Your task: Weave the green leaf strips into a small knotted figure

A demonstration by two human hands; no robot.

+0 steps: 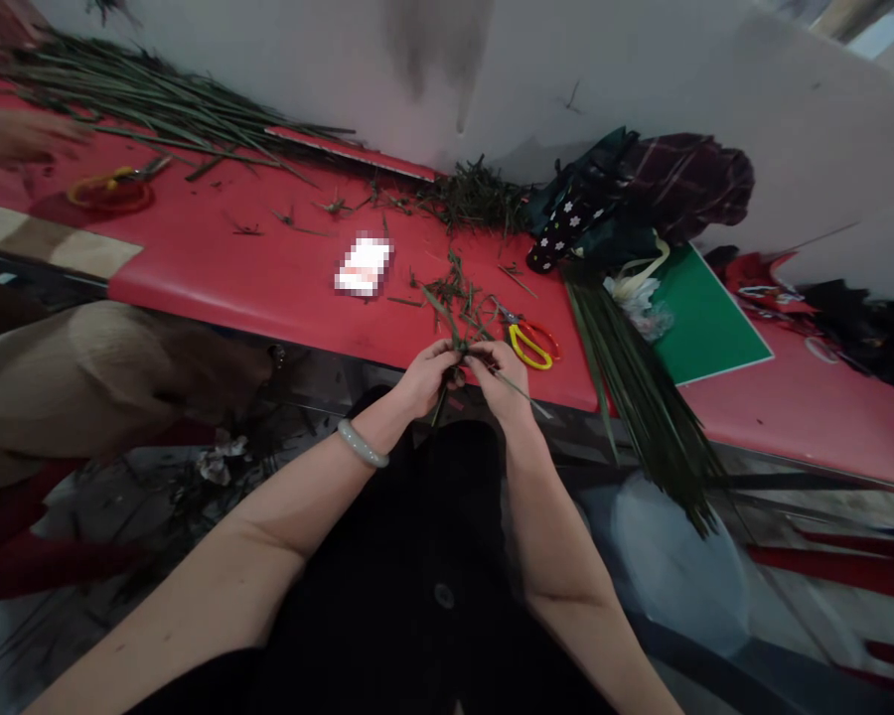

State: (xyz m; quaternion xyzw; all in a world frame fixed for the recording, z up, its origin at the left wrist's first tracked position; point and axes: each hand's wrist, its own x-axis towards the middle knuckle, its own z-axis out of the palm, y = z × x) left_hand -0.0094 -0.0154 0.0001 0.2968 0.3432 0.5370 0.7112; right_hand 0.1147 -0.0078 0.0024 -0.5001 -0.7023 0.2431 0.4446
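Left hand (424,380) and right hand (505,380) pinch green leaf strips (458,343), one pointing 11 o'clock; scissors (514,320) at 2 o'clock, nearer right hand.

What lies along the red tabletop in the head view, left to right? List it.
Yellow-and-orange-handled scissors, blurred white rectangle, bare left hand, red-and-yellow-handled scissors, long dark-green leaf bundle, crumpled black bundle.
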